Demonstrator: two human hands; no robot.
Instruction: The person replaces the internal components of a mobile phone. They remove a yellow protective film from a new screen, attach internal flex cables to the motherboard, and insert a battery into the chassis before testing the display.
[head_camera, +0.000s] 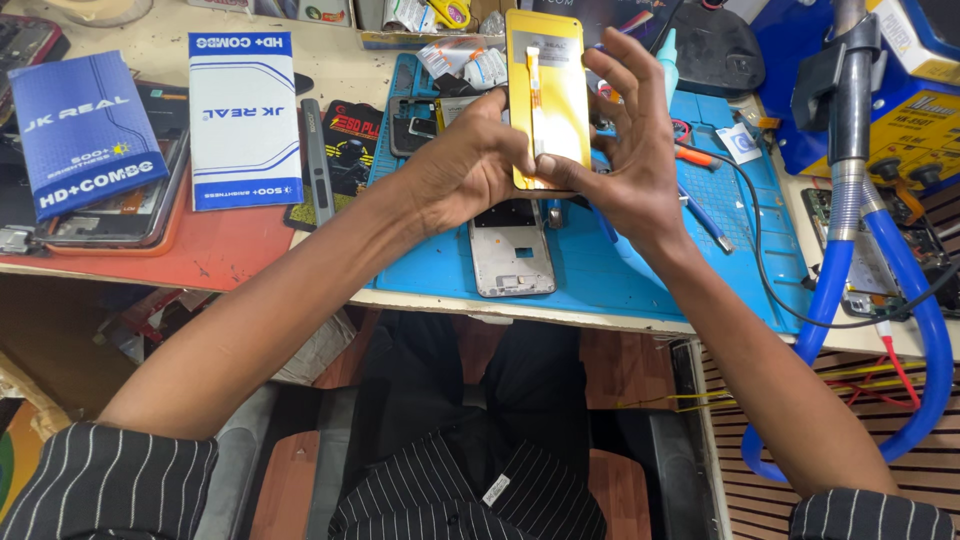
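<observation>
A thin yellow-backed phone screen panel (546, 95) is being held upright above the blue mat (620, 270) on the table, clamped at its lower edge by the left hand (462, 165) and right hand (625, 150); it is judged light, stiff, fragile, best gripped by its edges.

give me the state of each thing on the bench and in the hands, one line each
yellow-backed screen panel: held upright above the mat, back side facing the camera
left hand: gripping the panel's lower left edge
right hand: on the panel's lower right, fingers spread
phone frame: lying flat on the blue mat, opened up
white box: closed, lying flat
blue box: closed, resting on a device
</observation>
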